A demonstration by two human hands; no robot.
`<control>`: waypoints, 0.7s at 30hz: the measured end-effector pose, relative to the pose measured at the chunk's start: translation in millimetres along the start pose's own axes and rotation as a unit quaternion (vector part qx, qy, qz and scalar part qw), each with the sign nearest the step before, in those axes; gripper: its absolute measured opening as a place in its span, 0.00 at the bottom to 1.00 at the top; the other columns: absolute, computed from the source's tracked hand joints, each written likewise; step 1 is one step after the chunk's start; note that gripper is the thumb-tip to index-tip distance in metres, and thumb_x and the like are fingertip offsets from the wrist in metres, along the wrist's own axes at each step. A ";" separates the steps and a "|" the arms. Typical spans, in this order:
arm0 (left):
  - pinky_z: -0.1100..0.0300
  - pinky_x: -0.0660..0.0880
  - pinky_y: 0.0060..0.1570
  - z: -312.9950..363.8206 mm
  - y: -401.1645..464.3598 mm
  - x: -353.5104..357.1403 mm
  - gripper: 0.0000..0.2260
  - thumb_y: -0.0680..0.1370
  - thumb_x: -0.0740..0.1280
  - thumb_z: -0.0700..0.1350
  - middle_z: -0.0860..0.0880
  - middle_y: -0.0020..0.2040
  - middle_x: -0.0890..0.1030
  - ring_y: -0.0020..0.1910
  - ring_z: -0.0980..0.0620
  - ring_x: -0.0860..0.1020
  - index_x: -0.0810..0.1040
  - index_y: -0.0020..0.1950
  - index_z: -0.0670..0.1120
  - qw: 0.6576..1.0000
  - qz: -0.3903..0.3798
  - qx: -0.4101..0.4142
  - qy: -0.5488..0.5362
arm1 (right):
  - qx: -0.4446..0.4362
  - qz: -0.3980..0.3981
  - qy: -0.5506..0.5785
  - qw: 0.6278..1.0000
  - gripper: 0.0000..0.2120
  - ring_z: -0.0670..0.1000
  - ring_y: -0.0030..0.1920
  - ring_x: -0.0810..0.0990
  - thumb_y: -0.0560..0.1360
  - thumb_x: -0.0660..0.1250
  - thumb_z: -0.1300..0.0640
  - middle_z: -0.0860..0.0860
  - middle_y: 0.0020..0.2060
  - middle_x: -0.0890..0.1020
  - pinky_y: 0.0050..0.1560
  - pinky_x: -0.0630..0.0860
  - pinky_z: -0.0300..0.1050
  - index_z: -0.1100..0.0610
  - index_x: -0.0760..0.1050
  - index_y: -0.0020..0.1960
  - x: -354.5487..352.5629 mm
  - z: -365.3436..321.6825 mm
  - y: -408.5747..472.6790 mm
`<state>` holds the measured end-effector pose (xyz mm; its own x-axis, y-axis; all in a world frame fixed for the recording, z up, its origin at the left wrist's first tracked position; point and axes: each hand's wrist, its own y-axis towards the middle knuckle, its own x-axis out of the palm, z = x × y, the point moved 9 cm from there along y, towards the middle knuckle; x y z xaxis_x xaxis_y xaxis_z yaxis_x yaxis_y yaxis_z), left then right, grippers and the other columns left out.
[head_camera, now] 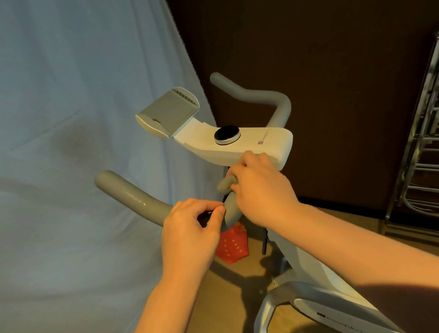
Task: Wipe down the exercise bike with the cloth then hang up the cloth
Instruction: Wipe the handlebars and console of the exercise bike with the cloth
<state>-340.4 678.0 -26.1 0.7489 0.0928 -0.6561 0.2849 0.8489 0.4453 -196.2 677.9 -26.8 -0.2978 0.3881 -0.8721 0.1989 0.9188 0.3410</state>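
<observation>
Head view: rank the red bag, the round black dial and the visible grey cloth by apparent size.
1. Red bag, though the left hand partly covers it.
2. Round black dial and grey cloth: too close to rank, since the right hand hides much of the cloth.

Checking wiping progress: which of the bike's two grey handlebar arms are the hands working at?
The near handlebar arm, curving toward the lower left. The left hand and right hand meet at its base; the far handlebar arm stands untouched.
</observation>
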 end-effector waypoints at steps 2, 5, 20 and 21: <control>0.55 0.74 0.46 -0.1 2.3 -8.6 0.03 0.73 0.72 0.44 0.59 0.41 0.81 0.45 0.57 0.76 0.85 0.43 0.52 1.000 0.005 0.011 0.019 | 0.026 -0.012 0.060 0.998 0.12 0.53 0.59 0.67 0.79 0.62 0.55 0.52 0.58 0.69 0.52 0.68 0.44 0.52 0.74 0.62 -2.9 10.8 2.4; 0.52 0.75 0.49 -2.6 1.5 -19.4 0.01 0.73 0.72 0.48 0.59 0.43 0.81 0.46 0.56 0.76 0.84 0.43 0.53 0.998 0.028 0.030 0.056 | 0.074 0.033 0.102 0.991 0.12 0.51 0.61 0.65 0.80 0.60 0.53 0.50 0.59 0.68 0.56 0.70 0.45 0.51 0.73 0.63 -6.8 6.3 -13.2; 0.55 0.72 0.46 -11.0 -10.3 -30.6 0.01 0.73 0.73 0.46 0.58 0.38 0.79 0.45 0.56 0.73 0.84 0.41 0.52 0.996 0.038 0.043 0.070 | 0.014 -0.045 0.077 0.996 0.10 0.51 0.58 0.68 0.80 0.61 0.53 0.50 0.54 0.70 0.52 0.70 0.45 0.53 0.75 0.59 3.5 -25.5 -12.9; 0.55 0.72 0.46 -11.0 -10.8 -30.3 0.02 0.73 0.73 0.46 0.58 0.38 0.79 0.45 0.56 0.73 0.84 0.41 0.52 0.996 0.039 0.040 0.067 | 0.034 -0.036 0.059 0.997 0.09 0.51 0.57 0.67 0.79 0.61 0.54 0.50 0.55 0.70 0.51 0.69 0.43 0.53 0.75 0.58 1.0 -21.2 -8.6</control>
<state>-372.8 671.7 -17.7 0.6851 0.2305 -0.6911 0.2801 0.7923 0.5420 -218.0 671.9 -23.2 -0.4214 0.3309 -0.8443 0.2350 0.9391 0.2507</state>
